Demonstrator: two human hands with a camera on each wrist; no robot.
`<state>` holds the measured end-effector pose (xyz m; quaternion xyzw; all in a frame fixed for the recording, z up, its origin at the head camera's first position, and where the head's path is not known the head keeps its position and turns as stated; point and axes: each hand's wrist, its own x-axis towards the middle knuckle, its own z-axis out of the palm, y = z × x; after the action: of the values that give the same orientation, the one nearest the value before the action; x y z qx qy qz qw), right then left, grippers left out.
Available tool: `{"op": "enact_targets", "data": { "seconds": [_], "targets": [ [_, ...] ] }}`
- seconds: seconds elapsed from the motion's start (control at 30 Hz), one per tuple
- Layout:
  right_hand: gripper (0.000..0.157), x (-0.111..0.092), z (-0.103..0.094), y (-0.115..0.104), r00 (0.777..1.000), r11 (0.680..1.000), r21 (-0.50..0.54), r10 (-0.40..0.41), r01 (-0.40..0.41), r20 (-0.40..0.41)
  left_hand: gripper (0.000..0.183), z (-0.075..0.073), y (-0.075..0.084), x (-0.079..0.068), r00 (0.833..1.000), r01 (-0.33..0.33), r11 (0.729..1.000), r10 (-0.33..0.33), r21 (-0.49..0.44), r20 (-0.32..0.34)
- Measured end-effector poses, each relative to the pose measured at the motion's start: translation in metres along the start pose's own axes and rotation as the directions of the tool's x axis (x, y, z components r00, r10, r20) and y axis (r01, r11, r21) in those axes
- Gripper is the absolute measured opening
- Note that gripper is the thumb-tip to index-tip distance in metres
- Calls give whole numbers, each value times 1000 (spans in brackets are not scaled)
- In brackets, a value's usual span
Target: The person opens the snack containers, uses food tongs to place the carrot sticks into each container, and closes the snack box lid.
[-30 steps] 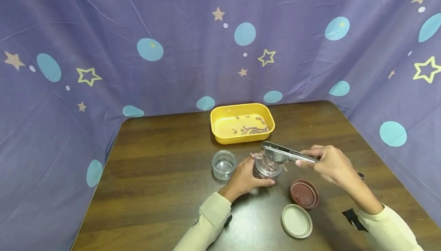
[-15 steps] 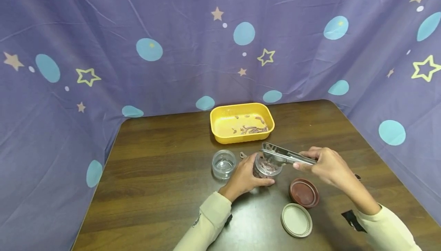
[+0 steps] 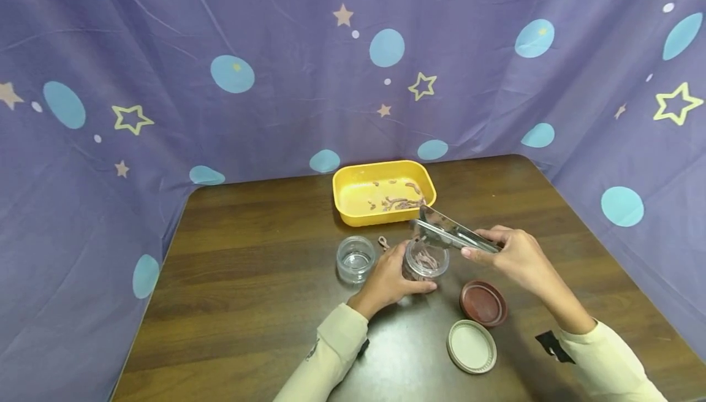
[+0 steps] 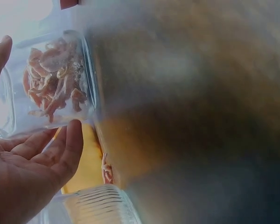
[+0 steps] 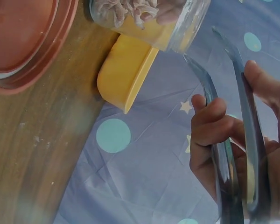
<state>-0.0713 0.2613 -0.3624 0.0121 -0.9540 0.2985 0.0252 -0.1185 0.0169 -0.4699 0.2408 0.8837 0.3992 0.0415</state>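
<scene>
My left hand curls round a clear glass jar and steadies it on the table. Pinkish-brown, worm-like strips lie heaped inside, seen through its wall in the left wrist view. Metal tongs are gripped in my right hand, their arms spread apart above the jar's mouth. In the right wrist view nothing shows between the tong tips. Just behind my left fingers, one strip lies on the table.
A second, empty glass jar stands left of my left hand. Behind is a yellow tray with several strips in it. A red-brown lid and a cream lid lie at the front right. A patterned curtain hangs behind the table.
The tongs have spread and lifted from the jar's mouth. Strips that hung around the rim are gone from there; one now lies on the table. The left hand stays on the jar.
</scene>
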Motion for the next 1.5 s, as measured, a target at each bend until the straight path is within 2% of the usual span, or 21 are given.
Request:
{"op": "enact_targets", "data": {
  "seconds": [0.17, 0.4, 0.5, 0.67, 0.77, 0.83, 0.9, 1.0, 1.1, 1.17, 1.27, 1.37, 1.5],
  "targets": [
    [64, 3, 7, 3, 999, 999, 18, 34, -34, 6, 95, -4, 1, -5, 1000, 5, 1000, -5, -1, 22],
    [70, 4, 15, 7, 993, 994, 47, 98, -101, 63, 90, -11, 3, -15, 998, 38, 998, -40, 41, 49],
    [72, 5, 18, 9, 990, 990, 61, 119, -124, 77, 87, -16, 4, -24, 997, 46, 997, -49, 55, 63],
    [72, 5, 25, 12, 986, 985, 84, 142, -149, 92, 70, -34, 5, -49, 997, 20, 1000, -19, -6, 72],
    [74, 7, 28, 13, 981, 978, 120, 154, -168, 115, 57, -50, 4, -65, 1000, 9, 999, -9, -32, 17],
    [75, 9, 28, 12, 977, 972, 148, 164, -183, 133, 51, -61, 1, -73, 998, 0, 1000, -1, -20, -63],
    [74, 12, 29, 12, 979, 970, 167, 156, -177, 134, 48, -71, -5, -77, 988, -12, 1000, 11, -9, -156],
    [71, 18, 30, 12, 981, 969, 179, 149, -170, 126, 52, -81, -16, -75, 961, -37, 999, 36, 0, -274],
    [69, 25, 31, 12, 985, 975, 167, 132, -150, 112, 64, -87, -26, -68, 949, -36, 999, 43, 28, -312],
    [70, 31, 31, 10, 985, 977, 154, 132, -148, 112, 75, -88, -33, -62, 955, -19, 998, 38, 66, -295],
    [74, 43, 31, 5, 987, 978, 156, 125, -141, 105, 93, -87, -39, -54, 975, 26, 994, -1, 110, -223],
    [76, 58, 32, -2, 989, 978, 163, 114, -128, 96, 100, -84, -45, -47, 989, 55, 989, -35, 134, -144],
    [75, 77, 33, -9, 993, 984, 149, 82, -94, 86, 102, -83, -53, -42, 994, 82, 986, -70, 147, -88]
  ]
}}
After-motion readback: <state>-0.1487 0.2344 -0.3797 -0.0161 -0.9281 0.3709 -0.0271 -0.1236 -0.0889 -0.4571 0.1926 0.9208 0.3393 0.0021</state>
